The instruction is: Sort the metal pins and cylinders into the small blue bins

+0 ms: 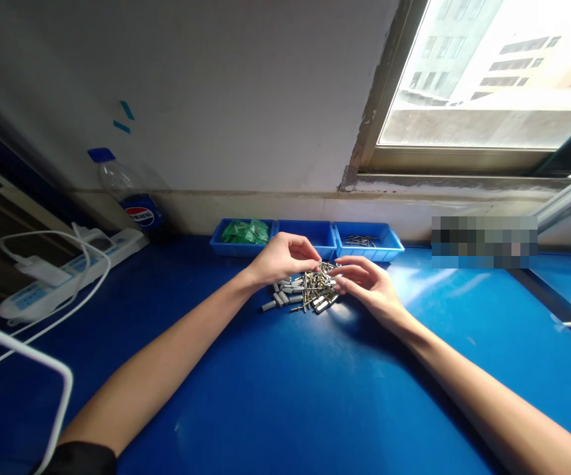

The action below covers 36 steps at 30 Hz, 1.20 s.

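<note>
Lying beneath both hands [285, 256] [371, 287] are metal parts [315, 290].

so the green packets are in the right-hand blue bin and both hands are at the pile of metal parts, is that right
Not quite: the head view shows the green packets in the left-hand blue bin. The rest stands: the left hand and the right hand are both at the pile of metal parts.
</note>
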Available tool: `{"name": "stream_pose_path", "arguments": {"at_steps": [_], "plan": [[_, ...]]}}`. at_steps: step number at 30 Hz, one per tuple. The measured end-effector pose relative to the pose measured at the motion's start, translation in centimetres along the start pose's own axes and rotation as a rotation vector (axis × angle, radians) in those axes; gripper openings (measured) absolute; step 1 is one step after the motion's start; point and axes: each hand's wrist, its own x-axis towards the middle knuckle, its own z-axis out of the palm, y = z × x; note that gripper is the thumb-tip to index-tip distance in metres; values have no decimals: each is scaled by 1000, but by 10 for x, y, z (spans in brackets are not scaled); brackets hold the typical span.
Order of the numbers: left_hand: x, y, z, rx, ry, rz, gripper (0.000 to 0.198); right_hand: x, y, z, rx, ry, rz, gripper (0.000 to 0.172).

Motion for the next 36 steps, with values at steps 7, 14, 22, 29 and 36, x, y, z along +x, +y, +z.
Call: {"name": "stream_pose_path", "arguments": {"at_steps": [7, 14, 22, 29, 36], "plan": [[-1, -10, 7, 20, -28, -6, 16, 4, 5, -1, 19, 65, 60, 30], [0, -12, 2, 433, 1, 119, 9, 8, 13, -7, 26, 184, 1, 29], [-1, -22, -5, 853, -65, 87, 24, 10, 10, -11, 55, 215, -102, 61], [-1, -16, -2, 1010, -135, 56, 24, 8, 14, -11, 105, 182, -77, 50], [-3, -16, 3, 1130, -126, 23, 24, 8, 12, -11, 140, 162, -59, 46]]}}
